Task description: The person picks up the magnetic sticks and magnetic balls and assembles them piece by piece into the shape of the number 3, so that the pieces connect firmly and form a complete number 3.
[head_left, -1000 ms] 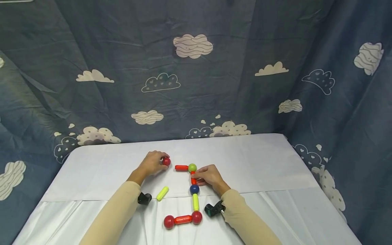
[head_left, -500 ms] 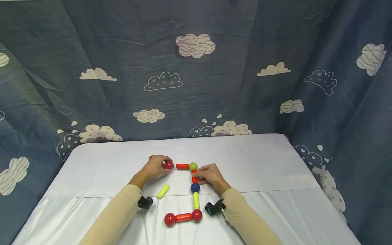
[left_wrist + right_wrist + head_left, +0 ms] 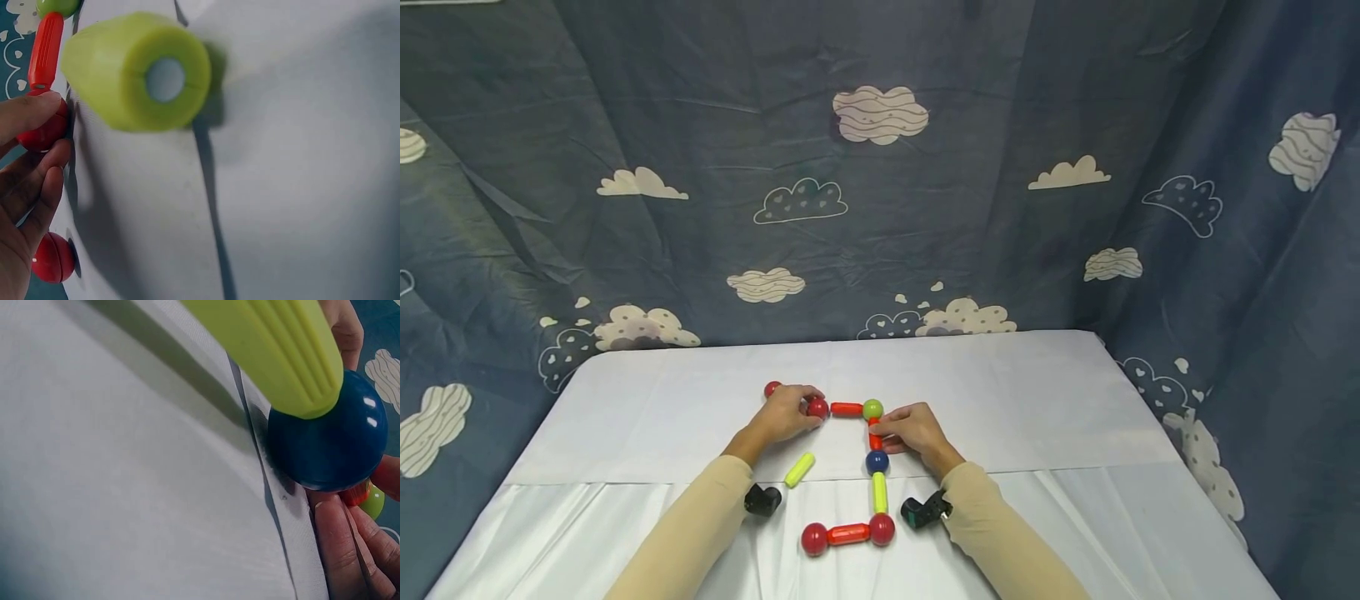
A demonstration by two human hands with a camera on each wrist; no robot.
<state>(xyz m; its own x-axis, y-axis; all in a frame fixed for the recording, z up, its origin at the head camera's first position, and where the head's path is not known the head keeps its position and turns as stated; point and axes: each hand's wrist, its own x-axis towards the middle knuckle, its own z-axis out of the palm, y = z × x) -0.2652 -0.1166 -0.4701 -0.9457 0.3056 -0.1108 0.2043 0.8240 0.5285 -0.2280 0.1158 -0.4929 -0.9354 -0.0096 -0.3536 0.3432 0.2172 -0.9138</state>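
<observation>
My left hand (image 3: 785,413) pinches a red ball (image 3: 45,130) between thumb and fingers. That ball sits right at the left end of a red rod (image 3: 847,409); in the left wrist view they appear to touch. The rod's other end joins a green ball (image 3: 872,409). Below it, my right hand (image 3: 914,432) pinches a second red rod (image 3: 875,436) between the green ball and a blue ball (image 3: 331,434). From the blue ball a yellow-green rod (image 3: 879,492) runs down to a red ball (image 3: 882,529), joined by another red rod (image 3: 848,534) to a red ball (image 3: 814,539).
A loose yellow-green rod (image 3: 800,470) lies between the left forearm and the chain. Another red ball (image 3: 772,389) rests just behind the left hand. White cloth (image 3: 1037,400) covers the table, and a dark cloud-patterned curtain (image 3: 962,217) hangs behind.
My left hand has moved right and slightly nearer with its red ball, up to the red rod's end. This uncovers the other red ball behind it. My right hand has stayed in place.
</observation>
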